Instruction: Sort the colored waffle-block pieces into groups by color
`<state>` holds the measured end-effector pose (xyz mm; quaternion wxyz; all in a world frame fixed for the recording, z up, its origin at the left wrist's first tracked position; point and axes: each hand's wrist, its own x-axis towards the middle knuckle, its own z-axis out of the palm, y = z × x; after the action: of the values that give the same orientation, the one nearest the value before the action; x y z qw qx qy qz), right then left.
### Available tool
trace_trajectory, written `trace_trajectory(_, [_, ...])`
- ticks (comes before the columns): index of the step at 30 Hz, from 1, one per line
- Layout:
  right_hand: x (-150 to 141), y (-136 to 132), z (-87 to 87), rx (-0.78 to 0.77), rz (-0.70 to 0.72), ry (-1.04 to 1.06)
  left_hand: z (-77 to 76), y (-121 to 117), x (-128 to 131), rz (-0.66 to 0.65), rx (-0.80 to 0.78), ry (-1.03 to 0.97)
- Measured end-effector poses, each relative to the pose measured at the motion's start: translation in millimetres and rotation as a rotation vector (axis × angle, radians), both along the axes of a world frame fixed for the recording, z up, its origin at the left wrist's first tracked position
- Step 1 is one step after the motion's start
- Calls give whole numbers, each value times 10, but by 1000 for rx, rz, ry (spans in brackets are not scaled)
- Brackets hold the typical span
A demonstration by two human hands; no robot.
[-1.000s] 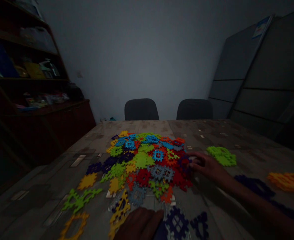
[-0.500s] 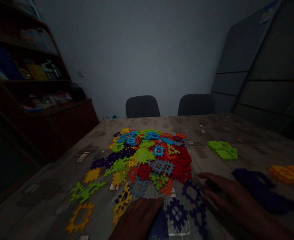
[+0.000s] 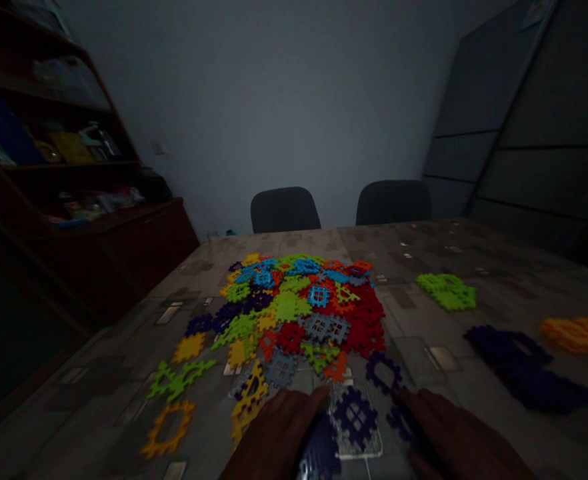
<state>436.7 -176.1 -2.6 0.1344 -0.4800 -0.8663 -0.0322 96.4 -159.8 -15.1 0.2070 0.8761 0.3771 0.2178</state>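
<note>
A heap of colourful interlocking plastic tiles (image 3: 299, 313) lies in the middle of the table (image 3: 424, 253). My left hand (image 3: 279, 440) rests at the near edge, fingers curled beside a dark blue tile (image 3: 319, 453). My right hand (image 3: 454, 440) lies low at the near right, its fingertips on a dark purple tile (image 3: 399, 420). Between the hands sits a purple lattice tile (image 3: 355, 417) on a clear plate. A purple ring tile (image 3: 383, 373) lies just beyond. The dim light hides how the fingers grip.
Sorted piles lie on the right: green tiles (image 3: 447, 292), dark purple tiles (image 3: 524, 373), orange tiles (image 3: 577, 333). Loose green (image 3: 177, 380) and orange (image 3: 167, 430) tiles lie near left. Two chairs (image 3: 284, 209) stand behind the table, a shelf unit (image 3: 49, 167) on the left.
My right hand has drawn back from the far side of the heap to the near edge, and purple tiles now lie in front of it. The left hand has barely moved.
</note>
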Motion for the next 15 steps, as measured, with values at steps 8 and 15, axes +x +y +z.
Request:
trace_trajectory(8, [142, -2, 131, -118, -24, 89, -162, 62, 18, 17, 21, 23])
trace_trajectory(15, [30, 107, 28, -212, -47, 42, -239, 80, 27, 2, 26, 21])
